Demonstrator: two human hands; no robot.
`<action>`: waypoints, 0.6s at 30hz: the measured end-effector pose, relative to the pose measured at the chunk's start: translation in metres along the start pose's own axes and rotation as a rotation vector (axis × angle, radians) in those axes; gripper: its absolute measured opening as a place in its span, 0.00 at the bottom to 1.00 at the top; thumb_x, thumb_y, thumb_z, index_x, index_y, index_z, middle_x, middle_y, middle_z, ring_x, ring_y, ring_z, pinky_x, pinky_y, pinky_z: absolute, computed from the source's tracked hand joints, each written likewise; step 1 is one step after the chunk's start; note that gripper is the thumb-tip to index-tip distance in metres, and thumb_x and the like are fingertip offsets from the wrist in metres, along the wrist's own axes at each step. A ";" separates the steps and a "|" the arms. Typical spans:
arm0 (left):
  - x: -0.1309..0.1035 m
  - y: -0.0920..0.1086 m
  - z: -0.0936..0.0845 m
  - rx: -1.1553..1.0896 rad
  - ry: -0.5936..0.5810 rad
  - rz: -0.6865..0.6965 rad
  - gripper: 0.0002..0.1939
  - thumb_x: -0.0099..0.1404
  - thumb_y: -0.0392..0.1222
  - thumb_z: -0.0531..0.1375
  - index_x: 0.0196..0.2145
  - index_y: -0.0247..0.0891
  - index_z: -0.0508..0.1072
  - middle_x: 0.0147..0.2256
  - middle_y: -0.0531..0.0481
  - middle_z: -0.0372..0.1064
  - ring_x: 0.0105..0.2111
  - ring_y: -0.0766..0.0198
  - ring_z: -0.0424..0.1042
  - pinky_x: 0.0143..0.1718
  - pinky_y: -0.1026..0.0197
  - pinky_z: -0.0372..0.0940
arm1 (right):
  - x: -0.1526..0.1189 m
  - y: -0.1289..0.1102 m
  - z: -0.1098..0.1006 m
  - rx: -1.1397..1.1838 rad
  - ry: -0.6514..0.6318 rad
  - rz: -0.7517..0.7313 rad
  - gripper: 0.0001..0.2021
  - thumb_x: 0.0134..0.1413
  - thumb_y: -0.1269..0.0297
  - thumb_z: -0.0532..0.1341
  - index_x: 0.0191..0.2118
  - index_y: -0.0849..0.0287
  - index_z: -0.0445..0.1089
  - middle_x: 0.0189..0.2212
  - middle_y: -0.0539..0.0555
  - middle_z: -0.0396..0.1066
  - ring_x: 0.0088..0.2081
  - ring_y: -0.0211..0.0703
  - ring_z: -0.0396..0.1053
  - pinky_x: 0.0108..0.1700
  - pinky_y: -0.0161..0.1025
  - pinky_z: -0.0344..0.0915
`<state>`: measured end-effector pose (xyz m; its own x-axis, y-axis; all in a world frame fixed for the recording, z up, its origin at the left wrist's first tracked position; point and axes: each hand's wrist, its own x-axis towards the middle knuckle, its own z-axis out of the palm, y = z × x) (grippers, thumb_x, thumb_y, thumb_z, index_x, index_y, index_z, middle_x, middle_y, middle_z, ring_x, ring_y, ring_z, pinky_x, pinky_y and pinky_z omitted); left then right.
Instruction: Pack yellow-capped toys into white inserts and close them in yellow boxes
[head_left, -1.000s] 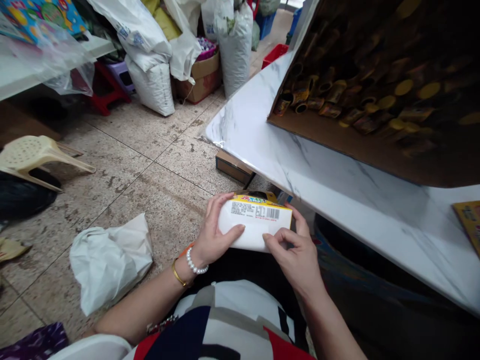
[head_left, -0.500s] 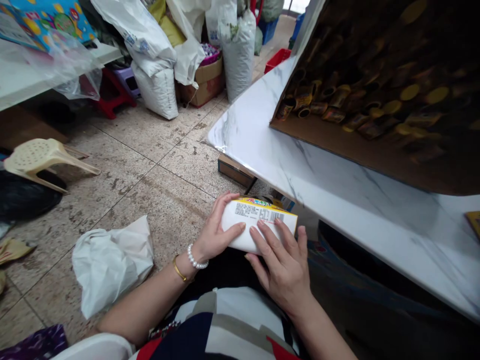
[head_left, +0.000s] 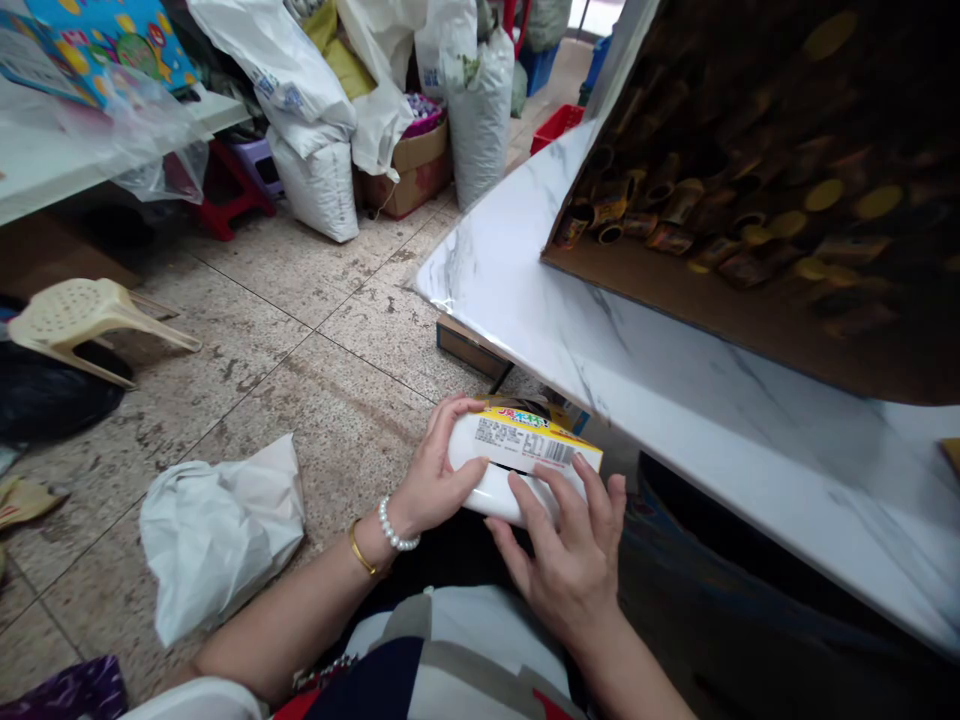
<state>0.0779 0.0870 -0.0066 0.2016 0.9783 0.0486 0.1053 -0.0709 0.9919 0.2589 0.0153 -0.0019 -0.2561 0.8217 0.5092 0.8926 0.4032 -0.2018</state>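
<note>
Over my lap is a small white and yellow printed box (head_left: pixel 510 440), tilted, with a barcode and fine print on its upper face. A dark slit shows along the middle, between the printed panel and a smooth white part. My left hand (head_left: pixel 442 470) is closed around the left end, thumb on the white part and fingers at the far edge. At the right end, my right hand (head_left: pixel 566 540) has its fingers bent over the top and its thumb by the near edge. Whatever is inside the box is hidden.
A marbled white table (head_left: pixel 510 270) stands right, bearing a large cardboard box (head_left: pixel 675 310) of small yellow-labelled containers. A cream stool (head_left: pixel 75 310) and a white bag (head_left: pixel 225 540) are on the floor at left. Filled sacks (head_left: pixel 315 170) stand behind.
A dark slit has appeared between the box's printed panel and white part. The box has tipped so more of its yellow edge shows, and my right fingers have bent and shifted.
</note>
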 end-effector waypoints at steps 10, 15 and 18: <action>0.009 0.007 -0.007 -0.092 -0.160 -0.060 0.48 0.58 0.40 0.67 0.68 0.46 0.45 0.65 0.40 0.54 0.63 0.46 0.59 0.65 0.42 0.53 | 0.012 0.005 -0.007 0.413 0.138 0.445 0.40 0.52 0.61 0.68 0.68 0.54 0.51 0.71 0.66 0.39 0.70 0.68 0.44 0.63 0.67 0.57; 0.003 0.004 -0.005 -0.180 -0.123 -0.185 0.49 0.58 0.43 0.68 0.69 0.42 0.44 0.64 0.38 0.56 0.61 0.46 0.62 0.64 0.43 0.55 | 0.009 0.007 0.000 0.602 0.350 0.769 0.36 0.48 0.60 0.70 0.62 0.55 0.57 0.61 0.64 0.58 0.61 0.56 0.62 0.59 0.56 0.65; -0.005 0.005 -0.003 -0.205 -0.193 -0.155 0.52 0.59 0.41 0.68 0.70 0.42 0.40 0.65 0.38 0.55 0.63 0.47 0.59 0.65 0.45 0.55 | 0.011 0.012 0.008 0.593 0.229 0.895 0.39 0.47 0.55 0.69 0.63 0.57 0.55 0.60 0.65 0.63 0.57 0.56 0.67 0.59 0.56 0.65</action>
<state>0.0743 0.0827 -0.0017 0.3820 0.9177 -0.1089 -0.0455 0.1364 0.9896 0.2641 0.0325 -0.0051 0.5252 0.8439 0.1093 0.3856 -0.1215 -0.9146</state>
